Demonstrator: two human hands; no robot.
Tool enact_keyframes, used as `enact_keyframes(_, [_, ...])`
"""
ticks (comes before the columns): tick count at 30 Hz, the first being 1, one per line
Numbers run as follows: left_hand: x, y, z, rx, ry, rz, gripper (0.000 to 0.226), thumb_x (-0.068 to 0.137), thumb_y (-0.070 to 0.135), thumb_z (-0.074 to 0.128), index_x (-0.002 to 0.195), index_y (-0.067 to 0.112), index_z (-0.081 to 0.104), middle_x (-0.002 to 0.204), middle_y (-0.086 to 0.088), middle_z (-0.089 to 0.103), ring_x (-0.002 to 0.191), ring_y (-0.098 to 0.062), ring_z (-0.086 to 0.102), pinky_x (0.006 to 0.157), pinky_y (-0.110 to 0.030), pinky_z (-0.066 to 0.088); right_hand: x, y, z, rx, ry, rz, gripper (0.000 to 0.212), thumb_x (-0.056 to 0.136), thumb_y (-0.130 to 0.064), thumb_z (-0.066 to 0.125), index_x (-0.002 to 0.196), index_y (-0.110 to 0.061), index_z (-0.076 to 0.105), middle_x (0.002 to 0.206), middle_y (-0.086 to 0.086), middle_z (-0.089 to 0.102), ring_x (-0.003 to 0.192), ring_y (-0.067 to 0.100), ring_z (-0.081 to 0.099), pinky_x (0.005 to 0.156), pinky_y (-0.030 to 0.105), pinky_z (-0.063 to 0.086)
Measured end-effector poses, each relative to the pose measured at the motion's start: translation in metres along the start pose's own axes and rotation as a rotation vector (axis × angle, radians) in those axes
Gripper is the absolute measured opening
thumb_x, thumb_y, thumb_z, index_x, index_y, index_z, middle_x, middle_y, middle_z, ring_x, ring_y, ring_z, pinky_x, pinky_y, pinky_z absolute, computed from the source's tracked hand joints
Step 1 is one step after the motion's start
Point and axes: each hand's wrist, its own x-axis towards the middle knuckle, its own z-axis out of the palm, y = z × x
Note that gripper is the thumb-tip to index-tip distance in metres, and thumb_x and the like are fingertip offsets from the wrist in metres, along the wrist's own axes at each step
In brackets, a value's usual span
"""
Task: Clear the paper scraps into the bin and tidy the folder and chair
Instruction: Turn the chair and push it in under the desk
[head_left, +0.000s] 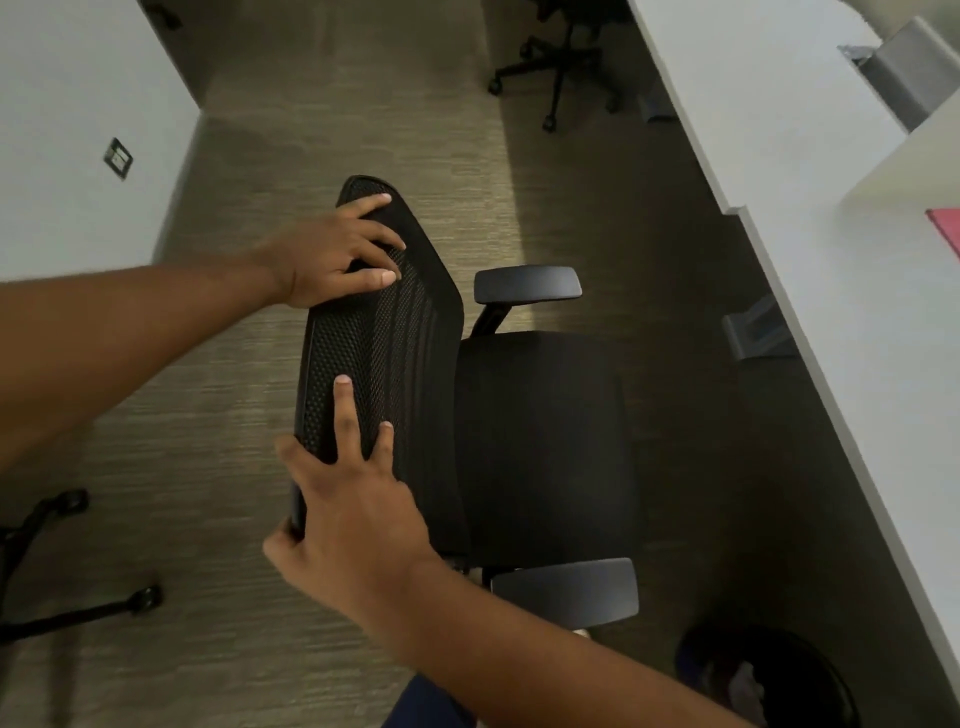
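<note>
A black office chair (540, 441) with a mesh back stands on the carpet, its seat turned toward the white desk (852, 291) on the right. My left hand (337, 254) grips the far end of the backrest's top edge. My right hand (348, 499) holds the near end, thumb behind the frame and fingers spread over the mesh. A pink folder (946, 228) lies on the desk at the right edge of view, mostly cut off. A dark round bin (769, 675) sits on the floor under the desk at the lower right, with pale scraps inside.
Another black chair's wheeled base (558, 78) stands at the top by the desk. A third wheeled base (62, 571) shows at the lower left. A white wall (78, 130) with a socket plate bounds the left. Grey desk supports (753, 332) stand near the armrest.
</note>
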Motion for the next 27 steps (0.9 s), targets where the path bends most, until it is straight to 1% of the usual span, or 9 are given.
enact_keyframes(4, [0.024, 0.02, 0.008, -0.044, 0.041, 0.037, 0.068, 0.103, 0.062, 0.03, 0.125, 0.018, 0.078, 0.15, -0.006, 0.061, 0.164, -0.028, 0.009, 0.127, -0.04, 0.014, -0.012, 0.018, -0.012, -0.019, 0.011, 0.024, 0.066, 0.089, -0.037, 0.069, 0.144, -0.033, 0.033, 0.167, -0.002, -0.033, 0.151, 0.062, 0.001, 0.096, 0.074, 0.046])
enact_keyframes(7, [0.043, 0.033, 0.018, -0.112, 0.106, 0.096, 0.084, 0.101, 0.074, 0.021, 0.118, 0.016, 0.08, 0.142, -0.009, 0.067, 0.16, -0.024, 0.014, 0.129, -0.032, 0.008, -0.027, 0.039, -0.024, -0.033, 0.035, 0.016, 0.067, 0.087, -0.039, 0.071, 0.144, -0.032, 0.037, 0.169, -0.002, -0.03, 0.15, 0.063, 0.004, 0.093, 0.071, 0.05])
enact_keyframes(10, [0.067, 0.046, 0.03, -0.098, 0.118, 0.126, 0.084, 0.103, 0.072, 0.019, 0.117, 0.017, 0.08, 0.137, -0.009, 0.069, 0.16, -0.031, 0.021, 0.132, -0.054, 0.015, -0.043, 0.062, -0.038, -0.039, 0.049, 0.012, 0.07, 0.086, -0.04, 0.074, 0.145, -0.034, 0.038, 0.17, -0.002, -0.026, 0.15, 0.062, 0.008, 0.093, 0.068, 0.052])
enact_keyframes(12, [0.082, 0.063, 0.035, -0.099, 0.133, 0.138, 0.076, 0.106, 0.065, 0.023, 0.116, 0.017, 0.081, 0.135, -0.008, 0.071, 0.159, -0.032, 0.025, 0.131, -0.057, 0.017, -0.055, 0.077, -0.047, -0.061, 0.068, 0.027, 0.071, 0.085, -0.043, 0.074, 0.147, -0.036, 0.038, 0.171, -0.003, -0.025, 0.15, 0.061, 0.013, 0.093, 0.068, 0.052])
enact_keyframes(14, [0.097, 0.086, 0.037, -0.122, 0.154, 0.128, 0.069, 0.104, 0.057, 0.028, 0.113, 0.013, 0.082, 0.132, -0.009, 0.071, 0.158, -0.027, 0.02, 0.131, -0.046, 0.013, -0.069, 0.094, -0.057, -0.09, 0.079, 0.041, 0.074, 0.085, -0.046, 0.073, 0.149, -0.039, 0.037, 0.171, -0.005, -0.025, 0.151, 0.058, 0.016, 0.094, 0.066, 0.053])
enact_keyframes(19, [0.137, 0.145, 0.038, -0.156, 0.173, 0.129, 0.073, 0.101, 0.056, 0.027, 0.109, 0.01, 0.083, 0.127, -0.012, 0.073, 0.155, -0.037, 0.027, 0.126, -0.02, -0.005, -0.109, 0.141, -0.089, -0.159, 0.096, 0.076, 0.076, 0.086, -0.051, 0.071, 0.152, -0.046, 0.033, 0.17, -0.009, -0.025, 0.155, 0.046, 0.021, 0.096, 0.064, 0.054])
enact_keyframes(20, [0.142, 0.155, 0.039, -0.156, 0.173, 0.113, 0.073, 0.1, 0.056, 0.027, 0.108, 0.009, 0.083, 0.127, -0.012, 0.073, 0.155, -0.037, 0.027, 0.126, -0.02, -0.005, -0.115, 0.149, -0.094, -0.167, 0.1, 0.078, 0.076, 0.086, -0.05, 0.071, 0.152, -0.048, 0.033, 0.17, -0.01, -0.025, 0.155, 0.043, 0.022, 0.095, 0.062, 0.055])
enact_keyframes(23, [0.168, 0.186, 0.044, -0.155, 0.171, 0.112, 0.076, 0.098, 0.058, 0.026, 0.108, 0.009, 0.084, 0.126, -0.013, 0.073, 0.154, -0.036, 0.03, 0.131, -0.037, 0.003, -0.137, 0.174, -0.11, -0.181, 0.135, 0.113, 0.075, 0.084, -0.044, 0.072, 0.15, -0.051, 0.036, 0.17, -0.012, -0.024, 0.155, 0.035, 0.028, 0.093, 0.055, 0.058])
enact_keyframes(27, [0.203, 0.216, 0.048, -0.145, 0.147, 0.082, 0.072, 0.098, 0.059, 0.03, 0.111, 0.013, 0.083, 0.131, -0.01, 0.071, 0.158, -0.038, 0.022, 0.131, -0.046, 0.012, -0.16, 0.199, -0.132, -0.176, 0.157, 0.159, 0.076, 0.084, -0.039, 0.071, 0.15, -0.053, 0.036, 0.17, -0.015, -0.024, 0.15, 0.029, 0.038, 0.088, 0.045, 0.061])
